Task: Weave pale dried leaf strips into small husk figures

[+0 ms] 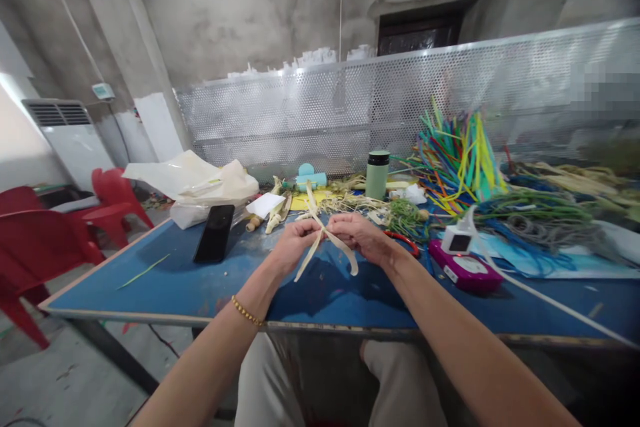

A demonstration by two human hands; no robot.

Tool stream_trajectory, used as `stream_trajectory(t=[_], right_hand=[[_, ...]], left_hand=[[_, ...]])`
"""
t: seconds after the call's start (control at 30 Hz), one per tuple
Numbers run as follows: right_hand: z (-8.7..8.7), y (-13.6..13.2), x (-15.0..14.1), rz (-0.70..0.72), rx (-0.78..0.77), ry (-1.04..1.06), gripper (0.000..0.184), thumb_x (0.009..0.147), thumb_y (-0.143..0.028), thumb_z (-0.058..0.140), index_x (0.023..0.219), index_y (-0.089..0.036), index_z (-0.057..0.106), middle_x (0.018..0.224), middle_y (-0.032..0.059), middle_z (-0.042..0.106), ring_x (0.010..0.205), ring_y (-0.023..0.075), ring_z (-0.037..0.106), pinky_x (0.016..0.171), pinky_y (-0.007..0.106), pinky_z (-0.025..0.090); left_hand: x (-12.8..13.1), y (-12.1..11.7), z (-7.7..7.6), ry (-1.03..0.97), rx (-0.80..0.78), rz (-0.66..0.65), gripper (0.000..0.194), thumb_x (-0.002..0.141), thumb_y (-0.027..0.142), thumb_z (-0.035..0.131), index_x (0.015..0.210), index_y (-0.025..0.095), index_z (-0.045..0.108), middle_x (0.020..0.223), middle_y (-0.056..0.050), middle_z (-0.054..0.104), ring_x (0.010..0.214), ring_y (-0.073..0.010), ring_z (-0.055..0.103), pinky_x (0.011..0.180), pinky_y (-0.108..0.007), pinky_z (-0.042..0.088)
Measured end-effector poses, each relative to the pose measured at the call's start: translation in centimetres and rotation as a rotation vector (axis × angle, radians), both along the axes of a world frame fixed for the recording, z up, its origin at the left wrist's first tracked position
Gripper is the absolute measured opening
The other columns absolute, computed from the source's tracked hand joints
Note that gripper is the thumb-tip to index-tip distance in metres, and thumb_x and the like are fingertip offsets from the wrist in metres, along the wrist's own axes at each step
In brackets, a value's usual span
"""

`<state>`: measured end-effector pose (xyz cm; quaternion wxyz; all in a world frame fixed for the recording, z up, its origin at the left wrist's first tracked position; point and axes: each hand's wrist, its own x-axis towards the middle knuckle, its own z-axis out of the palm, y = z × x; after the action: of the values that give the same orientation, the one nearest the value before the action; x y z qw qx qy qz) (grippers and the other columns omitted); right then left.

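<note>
Pale, ribbon-like strips (311,256) cross one another above the table (280,300), nearer the person than the green flask (376,180) and to its left. The left hand (293,244) pinches them close to the crossing, thumb and fingers brought together; the right hand (361,238) grips just beside it, fingertips drawn in around the same spot, so the two nearly touch. One end points up and away, while two others hang loose below, the right-hand one curling at its tip. In front of the flask and just to its right sits a green coil (407,215), with a red curved object (406,240) nearer the person. Farther right of the flask, a bundle of coloured strips (473,157) fans upward, and a magenta box (467,270) lies forward of it. Well left of the flask is a black phone (214,234); behind it stands a perforated metal panel (300,110).
</note>
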<state>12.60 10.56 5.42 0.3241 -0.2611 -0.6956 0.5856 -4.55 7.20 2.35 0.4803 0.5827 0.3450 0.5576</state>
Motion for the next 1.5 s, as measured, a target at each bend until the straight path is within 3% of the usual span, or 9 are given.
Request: stream_trajectory(t=[0.13,0.27,0.3,0.33,0.47,0.6,0.77,0.87,1.5], right_hand=[[0.0,0.6,-0.1,-0.168,0.302,-0.106,0.029,0.08,-0.043,0.06,0.069,-0.016,0.06,0.061,-0.0003,0.054,0.056,0.0111,0.045,0.053,0.024,0.034],[-0.2,1.7,-0.1,-0.713,0.77,-0.123,0.021,0.079,-0.036,0.06,0.07,-0.018,0.064,0.081,0.0079,0.064,0.084,0.021,0.055,0.074,0.03,0.04],[-0.3,1.8,-0.1,-0.774,0.833,-0.13,0.021,0.08,-0.036,0.059,0.069,-0.019,0.064,0.081,0.0082,0.064,0.084,0.0213,0.054,0.075,0.03,0.04],[-0.5,1.9,-0.2,-0.757,0.855,-0.145,0.024,0.082,-0.036,0.058,0.067,-0.019,0.064,0.076,0.0073,0.063,0.08,0.0204,0.054,0.072,0.03,0.039],[-1.0,1.3,-1.0,-0.395,0.714,-0.214,0.036,0.084,-0.042,0.055,0.059,-0.017,0.063,0.054,0.0001,0.053,0.054,0.0128,0.044,0.054,0.027,0.03],[-1.2,0.8,-1.7,-0.316,0.611,-0.217,0.032,0.078,-0.039,0.06,0.055,-0.017,0.058,0.049,-0.0026,0.048,0.051,0.0104,0.04,0.051,0.025,0.029],[-0.9,0.4,-1.5,-0.207,0.386,-0.119,0.028,0.078,-0.038,0.057,0.059,-0.018,0.054,0.047,-0.004,0.047,0.045,0.0095,0.041,0.047,0.023,0.031],[-0.8,0.2,-1.4,-0.166,0.333,-0.087,0.029,0.079,-0.039,0.056,0.06,-0.018,0.052,0.046,-0.0046,0.045,0.045,0.0091,0.04,0.045,0.023,0.03],[-0.9,-0.2,-1.6,-0.145,0.573,-0.158,0.03,0.084,-0.033,0.051,0.058,-0.021,0.044,0.046,-0.0055,0.041,0.047,0.0096,0.037,0.049,0.025,0.028]], left_hand=[[0.1,0.2,0.3,-0.04,-0.011,0.113,0.03,0.065,0.04,0.077,0.07,0.014,0.065,0.059,0.001,0.055,0.052,-0.0076,0.042,0.052,-0.021,0.028],[0.1,0.8,0.1,-0.012,0.025,0.313,0.018,0.067,0.031,0.071,0.069,0.013,0.067,0.059,0.001,0.056,0.054,-0.0084,0.042,0.052,-0.022,0.028],[0.1,0.9,0.0,0.01,0.035,0.347,0.015,0.068,0.029,0.069,0.068,0.014,0.067,0.059,0.001,0.057,0.054,-0.0088,0.042,0.053,-0.022,0.029],[0.1,1.0,0.0,0.035,0.052,0.374,0.013,0.069,0.027,0.067,0.066,0.014,0.066,0.058,0.001,0.057,0.054,-0.0092,0.042,0.054,-0.023,0.03],[0.3,1.1,0.0,0.145,0.151,0.458,0.009,0.069,0.021,0.063,0.063,0.014,0.065,0.055,0.001,0.056,0.055,-0.0109,0.045,0.056,-0.024,0.033],[0.3,1.1,0.1,0.218,0.164,0.476,0.01,0.069,0.02,0.064,0.062,0.015,0.067,0.052,0.002,0.054,0.053,-0.011,0.042,0.055,-0.025,0.032],[0.2,1.2,-0.2,0.23,0.19,0.426,0.01,0.071,0.023,0.064,0.066,0.015,0.068,0.054,0.002,0.053,0.055,-0.0112,0.041,0.055,-0.025,0.03],[0.1,1.3,-0.4,0.253,0.225,0.366,0.012,0.073,0.025,0.063,0.068,0.016,0.068,0.057,0.002,0.052,0.058,-0.0117,0.041,0.056,-0.025,0.03],[0.4,0.3,-0.1,0.276,0.221,0.475,0.013,0.072,0.021,0.059,0.062,0.015,0.066,0.055,0.002,0.055,0.056,-0.0112,0.045,0.056,-0.025,0.034]])
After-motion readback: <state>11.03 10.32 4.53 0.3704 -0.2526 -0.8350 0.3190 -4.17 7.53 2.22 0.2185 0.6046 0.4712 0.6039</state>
